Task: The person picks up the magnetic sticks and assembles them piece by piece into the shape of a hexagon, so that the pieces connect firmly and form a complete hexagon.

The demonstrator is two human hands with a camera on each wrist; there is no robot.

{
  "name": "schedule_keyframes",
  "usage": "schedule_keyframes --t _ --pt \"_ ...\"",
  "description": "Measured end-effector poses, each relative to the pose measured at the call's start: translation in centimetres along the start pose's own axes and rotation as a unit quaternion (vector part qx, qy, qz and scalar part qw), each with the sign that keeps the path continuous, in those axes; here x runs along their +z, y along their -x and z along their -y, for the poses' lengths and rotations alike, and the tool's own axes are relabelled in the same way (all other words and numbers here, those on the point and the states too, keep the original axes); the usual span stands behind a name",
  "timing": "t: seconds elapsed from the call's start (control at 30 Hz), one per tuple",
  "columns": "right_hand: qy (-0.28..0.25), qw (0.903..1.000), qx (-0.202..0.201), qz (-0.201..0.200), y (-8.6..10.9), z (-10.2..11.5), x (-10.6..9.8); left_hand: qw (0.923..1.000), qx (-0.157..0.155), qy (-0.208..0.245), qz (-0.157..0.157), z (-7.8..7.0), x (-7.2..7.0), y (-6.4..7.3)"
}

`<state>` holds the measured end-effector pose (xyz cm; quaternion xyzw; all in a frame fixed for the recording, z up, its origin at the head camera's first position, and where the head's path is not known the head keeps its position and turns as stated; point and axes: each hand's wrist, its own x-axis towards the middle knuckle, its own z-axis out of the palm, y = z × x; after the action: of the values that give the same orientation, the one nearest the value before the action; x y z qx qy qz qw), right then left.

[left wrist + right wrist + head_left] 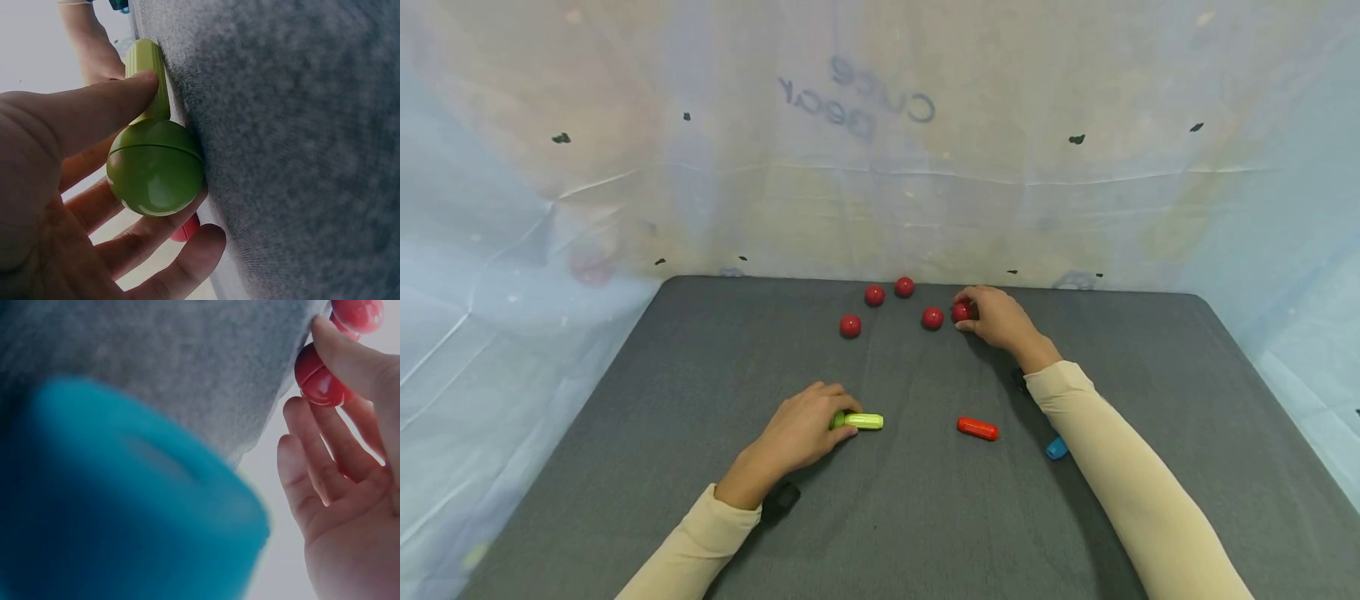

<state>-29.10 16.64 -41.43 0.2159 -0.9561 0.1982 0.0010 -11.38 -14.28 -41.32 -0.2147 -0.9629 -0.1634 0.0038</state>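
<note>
My left hand [805, 425] holds a green maraca-like piece low over the grey table. Its ribbed yellow-green handle [865, 422] points right, and the thumb lies across it in the left wrist view. Behind the handle, the round green head [156, 169] with a seam sits among the fingers. At the back of the table my right hand [996, 318] grips a red ball [961, 312], thumb on one side and fingers on the other. That ball [320, 376] shows a seam in the right wrist view. Another red ball [932, 317] lies just left of it.
Three more red balls, one of them nearest the front [851, 326], lie left of the right hand. A red ribbed handle [977, 428] rests between the arms. Partly under the right forearm is a blue handle [1057, 448]. Pale sheeting [880, 200] hangs behind the grey table [910, 533].
</note>
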Motion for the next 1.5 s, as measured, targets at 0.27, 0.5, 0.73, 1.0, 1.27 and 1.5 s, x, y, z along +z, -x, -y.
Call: schedule_keyframes --t 0.27,0.5,0.73,1.0,1.27,1.5 --pt "-0.022 0.9996 0.003 -0.015 0.5 0.2 -0.4 1.0000 0.000 -0.004 0.003 0.0 0.0 -0.2" --pt "-0.042 0.9988 0.015 -0.020 1.2 0.6 -0.6 1.0000 -0.003 -0.002 0.005 -0.2 0.0 -0.2" --pt "-0.048 0.9984 0.016 -0.025 2.7 1.3 -1.0 1.0000 0.000 -0.009 0.003 0.0 0.2 -0.4" --pt "-0.063 0.9973 0.016 -0.034 4.6 2.8 -1.5 0.9998 0.000 -0.018 0.009 0.0 -0.1 -0.4" --pt "-0.081 0.9957 0.026 -0.036 6.8 4.2 -0.9 0.9998 0.005 -0.017 0.007 0.0 -0.2 -0.3" --pt "-0.082 0.9955 0.036 -0.032 8.1 4.6 -0.2 0.9997 0.001 -0.021 0.009 -0.2 -0.1 -0.4"
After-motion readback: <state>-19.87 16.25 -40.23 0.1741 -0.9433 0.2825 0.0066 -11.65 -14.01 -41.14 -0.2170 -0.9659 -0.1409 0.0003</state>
